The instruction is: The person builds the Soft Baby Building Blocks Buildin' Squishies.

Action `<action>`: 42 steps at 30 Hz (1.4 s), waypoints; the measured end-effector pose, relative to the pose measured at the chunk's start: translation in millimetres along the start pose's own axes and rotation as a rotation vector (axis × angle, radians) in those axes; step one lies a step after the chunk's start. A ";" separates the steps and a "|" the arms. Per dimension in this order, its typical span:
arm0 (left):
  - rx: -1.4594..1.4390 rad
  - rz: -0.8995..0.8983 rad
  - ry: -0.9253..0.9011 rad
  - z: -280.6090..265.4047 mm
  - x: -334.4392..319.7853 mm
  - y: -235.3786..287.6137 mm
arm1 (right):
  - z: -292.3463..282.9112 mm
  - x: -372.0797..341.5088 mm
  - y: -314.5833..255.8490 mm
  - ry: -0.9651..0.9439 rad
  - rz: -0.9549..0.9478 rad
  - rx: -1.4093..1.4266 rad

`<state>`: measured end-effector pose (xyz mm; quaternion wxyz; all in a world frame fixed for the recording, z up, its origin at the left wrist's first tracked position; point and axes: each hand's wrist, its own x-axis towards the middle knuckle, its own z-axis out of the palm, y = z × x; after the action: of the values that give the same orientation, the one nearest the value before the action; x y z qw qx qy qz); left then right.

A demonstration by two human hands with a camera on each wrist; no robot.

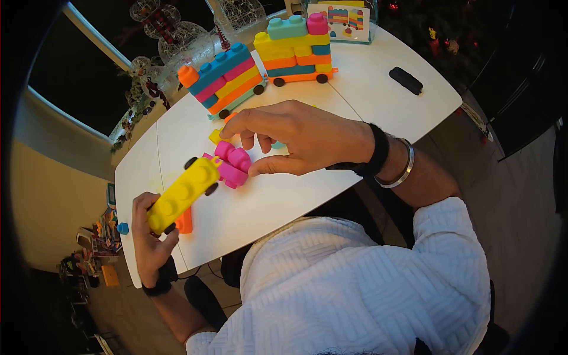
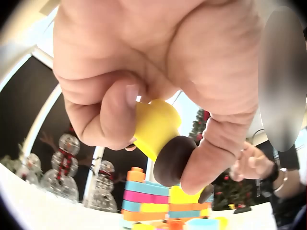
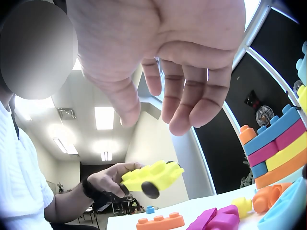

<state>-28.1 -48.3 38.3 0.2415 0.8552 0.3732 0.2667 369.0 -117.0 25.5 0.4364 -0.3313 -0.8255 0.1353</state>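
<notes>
A yellow wheeled base (image 1: 184,194) with round studs and black wheels is gripped at its near end by the left hand (image 1: 152,239), above the table's left part. In the left wrist view, the thumb lies against a black wheel (image 2: 175,161). The right hand (image 1: 296,137) hovers over the middle of the table, thumb and fingers apart, holding nothing. Below its fingertips lie pink blocks (image 1: 232,165) and a yellow block (image 1: 218,136). In the right wrist view, the right hand's fingers (image 3: 181,123) hang relaxed, with the yellow base (image 3: 153,178) beyond them.
Two block-built wagons stand at the back, one with a blue top (image 1: 222,70), one mostly yellow (image 1: 293,44). Behind them is a picture card (image 1: 343,19). A black case (image 1: 406,80) lies at the right, an orange block (image 1: 186,222) beside the left hand, a small blue block (image 1: 122,228) near the left edge.
</notes>
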 end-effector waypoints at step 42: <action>0.716 0.368 -0.283 93.9 90.9 -31.8 | 26.5 -14.5 37.2 -0.253 0.066 -0.166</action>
<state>68.1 20.5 -25.7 -0.0737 0.9655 0.2466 0.0389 369.3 -97.2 -18.1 0.2952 -0.3736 -0.8709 0.1215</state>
